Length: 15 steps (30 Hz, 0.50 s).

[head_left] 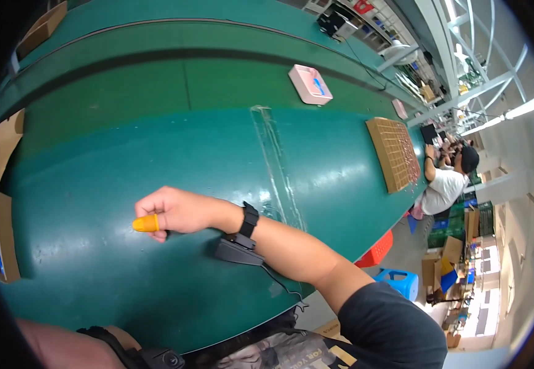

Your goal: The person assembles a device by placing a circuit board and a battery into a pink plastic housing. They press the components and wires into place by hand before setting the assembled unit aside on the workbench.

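My right hand (171,211) is above the green tabletop (199,160), left of the middle, with its arm reaching in from the lower right. Its fingers are curled closed, and one digit wears an orange finger cot (146,223). Whatever lies inside the curled fingers, if anything, is hidden. A black strap (250,219) with a dark grey device (237,251) circles that wrist. At the lower left edge only part of my left arm (64,345) shows, with a black strap and a device; my left hand is out of view.
At the far left stands a cardboard box (9,240) of small blue and red pieces. A pink tray (301,79) holding a blue item sits at the back. A divided cardboard tray (390,154) lies right, near a co-worker (448,187). Clear tape (272,163) crosses the tabletop; a blue stool (402,283) stands below.
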Available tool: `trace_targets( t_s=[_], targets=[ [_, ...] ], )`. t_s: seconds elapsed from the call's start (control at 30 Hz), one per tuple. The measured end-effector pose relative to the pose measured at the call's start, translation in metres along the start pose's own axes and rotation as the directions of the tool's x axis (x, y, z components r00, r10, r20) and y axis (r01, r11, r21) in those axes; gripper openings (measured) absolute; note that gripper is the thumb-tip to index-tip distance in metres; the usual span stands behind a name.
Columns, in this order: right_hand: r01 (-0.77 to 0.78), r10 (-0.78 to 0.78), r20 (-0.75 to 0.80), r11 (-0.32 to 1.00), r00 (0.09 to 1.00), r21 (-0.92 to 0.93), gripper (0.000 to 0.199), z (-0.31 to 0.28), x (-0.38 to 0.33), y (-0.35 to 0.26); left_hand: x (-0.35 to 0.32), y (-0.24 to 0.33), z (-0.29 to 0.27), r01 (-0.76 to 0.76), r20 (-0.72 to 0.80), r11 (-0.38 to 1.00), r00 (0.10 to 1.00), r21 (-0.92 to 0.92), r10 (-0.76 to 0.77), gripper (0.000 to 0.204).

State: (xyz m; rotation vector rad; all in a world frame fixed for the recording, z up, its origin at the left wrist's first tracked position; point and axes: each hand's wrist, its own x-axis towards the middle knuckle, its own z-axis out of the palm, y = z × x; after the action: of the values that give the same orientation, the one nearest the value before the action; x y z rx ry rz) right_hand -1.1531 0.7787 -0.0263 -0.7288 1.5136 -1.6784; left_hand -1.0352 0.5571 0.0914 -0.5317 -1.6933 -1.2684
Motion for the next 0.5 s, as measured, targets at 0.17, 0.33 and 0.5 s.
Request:
trace_targets(
  t_s=[0.17, 0.33, 0.5],
  targets=[
    [-0.005, 0.005, -0.001, 1.000, 1.000, 0.013, 0.031, -0.005, -0.002, -0.004, 0.007, 0.004, -0.019, -0.033, 0.033, 0.997, 0.999, 0.064, 0.031, 0.032],
    [0.013, -0.014, 0.011, 0.998, 1.000, 0.063, 0.032, -0.004, -0.001, -0.003, 0.018, 0.009, -0.031, -0.068, 0.058, 0.988, 0.996, 0.137, 0.060, 0.032],
    [-0.010, 0.011, 0.015, 0.999, 1.000, -0.035, 0.032, -0.003, -0.005, -0.007, 0.038, -0.003, -0.054, -0.166, 0.106, 0.963, 0.984, 0.214, 0.146, 0.032]
  ],
)
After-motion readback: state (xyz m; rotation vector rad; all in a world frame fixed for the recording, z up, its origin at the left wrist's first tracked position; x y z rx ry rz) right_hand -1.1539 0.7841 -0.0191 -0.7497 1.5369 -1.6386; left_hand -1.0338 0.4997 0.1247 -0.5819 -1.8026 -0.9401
